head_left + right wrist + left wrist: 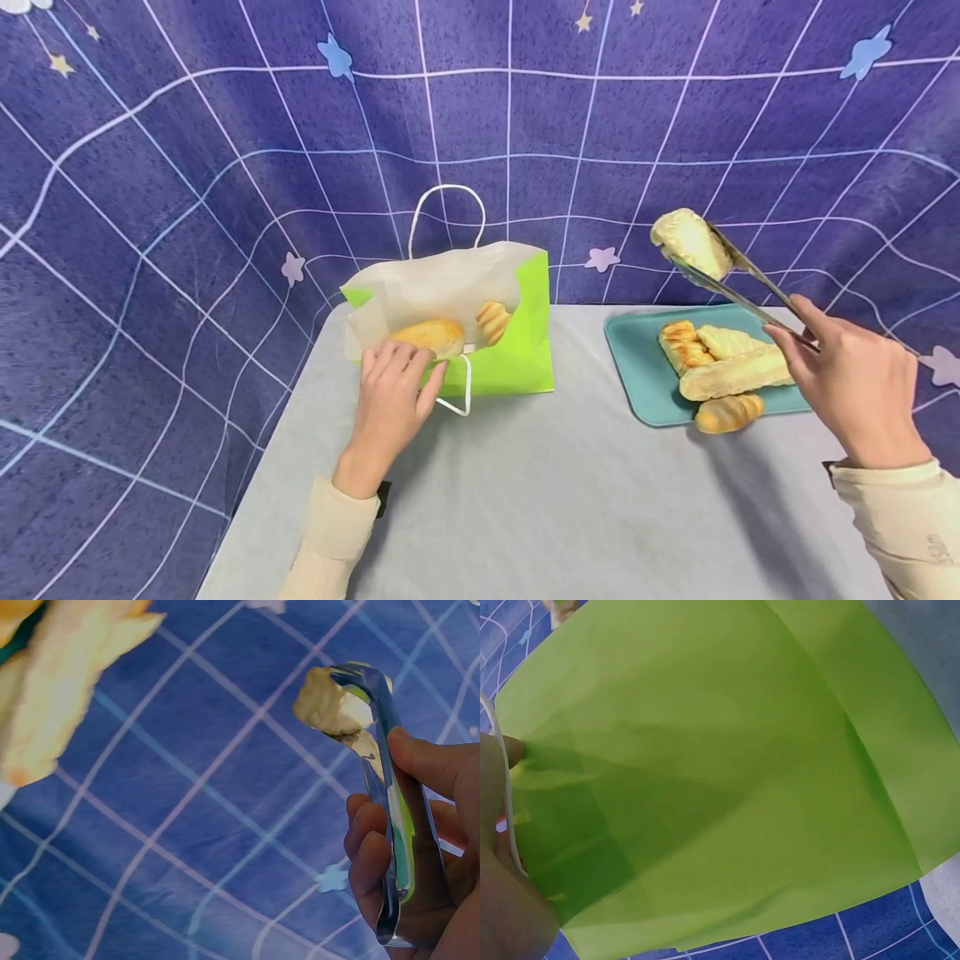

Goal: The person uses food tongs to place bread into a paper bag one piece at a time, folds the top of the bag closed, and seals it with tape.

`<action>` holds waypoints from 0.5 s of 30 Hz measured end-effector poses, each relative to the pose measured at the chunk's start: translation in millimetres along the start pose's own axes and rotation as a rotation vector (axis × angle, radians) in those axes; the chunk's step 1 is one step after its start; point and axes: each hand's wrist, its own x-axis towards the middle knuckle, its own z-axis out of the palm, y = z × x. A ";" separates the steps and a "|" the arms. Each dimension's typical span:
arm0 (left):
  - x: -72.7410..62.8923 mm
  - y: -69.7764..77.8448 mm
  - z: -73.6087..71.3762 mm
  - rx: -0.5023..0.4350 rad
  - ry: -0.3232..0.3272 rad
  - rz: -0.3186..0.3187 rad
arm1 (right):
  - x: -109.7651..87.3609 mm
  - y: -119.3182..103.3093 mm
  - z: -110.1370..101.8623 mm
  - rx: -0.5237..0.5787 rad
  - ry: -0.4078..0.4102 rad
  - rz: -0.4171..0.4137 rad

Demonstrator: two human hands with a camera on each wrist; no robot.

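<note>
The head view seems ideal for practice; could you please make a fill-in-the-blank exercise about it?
The right hand grips a pair of ____, which hold a piece of bread.
In the head view, the tray lies to the ____ of the bag.
The bag's outside is bright ____.

Missing words: tongs; right; green.

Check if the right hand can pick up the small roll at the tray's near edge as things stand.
Probably not: the right hand has its grip on tongs, already pinching pale bread. Nothing visible covers the roll itself.
</note>
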 end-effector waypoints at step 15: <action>-1.8 2.1 -1.6 -0.010 0.000 -0.010 | 16.8 -73.7 -6.9 0.123 0.121 -0.105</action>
